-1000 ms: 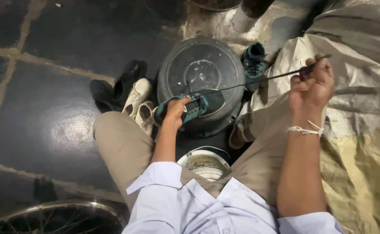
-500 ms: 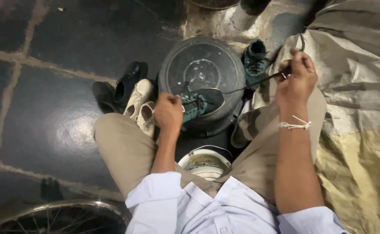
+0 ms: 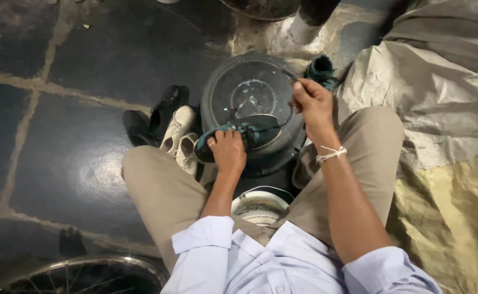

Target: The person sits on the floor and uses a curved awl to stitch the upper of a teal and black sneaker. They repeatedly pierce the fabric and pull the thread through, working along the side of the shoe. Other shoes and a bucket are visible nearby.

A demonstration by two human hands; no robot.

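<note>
both hands grasp: left hand (image 3: 229, 149) fingers clench the teal shoe (image 3: 238, 133), right hand (image 3: 311, 102) pinches thread (image 3: 282, 122).

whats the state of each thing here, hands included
left hand: closed on the teal shoe
teal shoe: held over the basin
right hand: pinching a thread
thread: strung to the shoe
basin: upright, wet inside
white shoes: lying on floor
</note>
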